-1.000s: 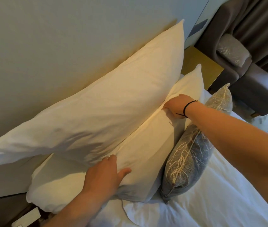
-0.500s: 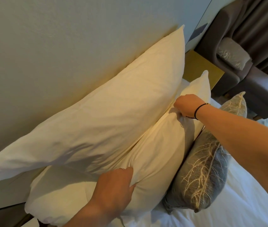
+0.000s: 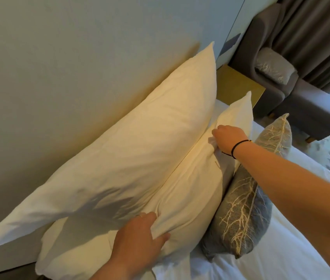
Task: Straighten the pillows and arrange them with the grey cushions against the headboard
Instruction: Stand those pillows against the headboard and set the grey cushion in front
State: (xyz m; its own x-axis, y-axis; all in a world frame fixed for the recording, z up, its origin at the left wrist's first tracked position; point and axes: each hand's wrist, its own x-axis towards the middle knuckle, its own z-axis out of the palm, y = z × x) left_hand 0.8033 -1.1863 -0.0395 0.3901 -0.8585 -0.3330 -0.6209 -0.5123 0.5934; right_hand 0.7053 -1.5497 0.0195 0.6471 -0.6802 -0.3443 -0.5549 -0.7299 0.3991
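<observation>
Two white pillows stand on edge along the headboard (image 3: 59, 87). The back pillow (image 3: 135, 150) leans on it; the front pillow (image 3: 192, 188) leans on the back one. A grey cushion (image 3: 247, 207) with a pale branch pattern rests against the front pillow's right face. My left hand (image 3: 139, 237) grips the front pillow's top edge near its lower end, fingers tucked between the pillows. My right hand (image 3: 228, 138), with a black wrist band, pinches the fabric of the same pillow near its far end.
White bedding (image 3: 281, 259) covers the bed at the lower right. Beyond the pillows stands a yellow bedside table (image 3: 238, 87). A grey armchair (image 3: 301, 102) with another grey cushion (image 3: 275, 69) stands before dark curtains (image 3: 317, 33).
My left hand has slid up the front pillow's face and closed on its top edge. My right hand now bunches the fabric. The view has shifted, so the grey cushion shows more fully.
</observation>
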